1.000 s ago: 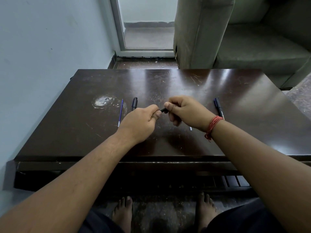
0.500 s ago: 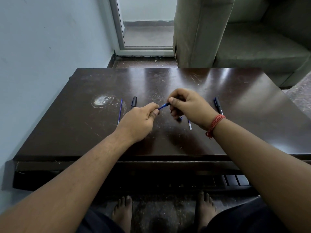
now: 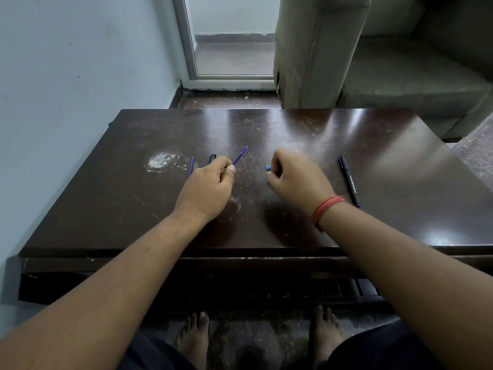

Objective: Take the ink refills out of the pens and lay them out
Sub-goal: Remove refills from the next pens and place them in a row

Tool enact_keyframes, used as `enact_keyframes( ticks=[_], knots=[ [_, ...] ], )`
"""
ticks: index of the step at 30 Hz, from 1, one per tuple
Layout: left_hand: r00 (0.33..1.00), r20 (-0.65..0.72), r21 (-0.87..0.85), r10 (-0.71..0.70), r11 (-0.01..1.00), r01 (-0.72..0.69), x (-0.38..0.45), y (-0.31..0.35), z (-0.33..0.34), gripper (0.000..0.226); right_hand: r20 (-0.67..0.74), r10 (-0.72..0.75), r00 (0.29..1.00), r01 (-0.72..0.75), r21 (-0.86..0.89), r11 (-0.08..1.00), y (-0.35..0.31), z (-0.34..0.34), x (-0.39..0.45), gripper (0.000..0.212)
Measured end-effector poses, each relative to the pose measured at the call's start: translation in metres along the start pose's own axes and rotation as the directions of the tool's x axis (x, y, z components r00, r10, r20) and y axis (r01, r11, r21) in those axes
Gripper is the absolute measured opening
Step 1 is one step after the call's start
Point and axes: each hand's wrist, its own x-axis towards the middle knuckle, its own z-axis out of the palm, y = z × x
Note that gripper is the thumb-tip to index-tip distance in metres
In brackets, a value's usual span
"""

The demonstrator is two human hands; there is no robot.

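One refill (image 3: 191,166) lies out near the tabletop's left edge; your left hand (image 3: 210,186) pinches a second refill (image 3: 240,155), right hand (image 3: 293,177) grips a blue-tipped part (image 3: 268,168), one pen (image 3: 349,181) untouched.

— What does the right hand (image 3: 290,180) hide?
— Its grip shows only a small blue tip (image 3: 268,168); the rest is covered.
— And the left hand (image 3: 210,188)?
— It covers the refill's (image 3: 240,155) lower end and most of the black pen (image 3: 212,158).

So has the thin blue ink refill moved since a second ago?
Yes. The thin blue ink refill, pinched by the left hand, has come out and moved left toward the white stain.
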Motion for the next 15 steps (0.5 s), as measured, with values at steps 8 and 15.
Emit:
enact_keyframes(
  ticks=[8, 15],
  knots=[
    [0.999, -0.001, 0.049, 0.037, 0.998, -0.037, -0.004, 0.002, 0.002, 0.021, 0.010, -0.159, 0.987, 0.155, -0.291, 0.944, -0.005, 0.033, -0.006, 0.021],
    [0.999, 0.017, 0.062, 0.033, 0.997, -0.034, -0.006, 0.005, 0.004, 0.021, 0.027, -0.143, 0.989, 0.144, -0.339, 0.930, -0.005, 0.028, -0.001, 0.019]
  ],
)
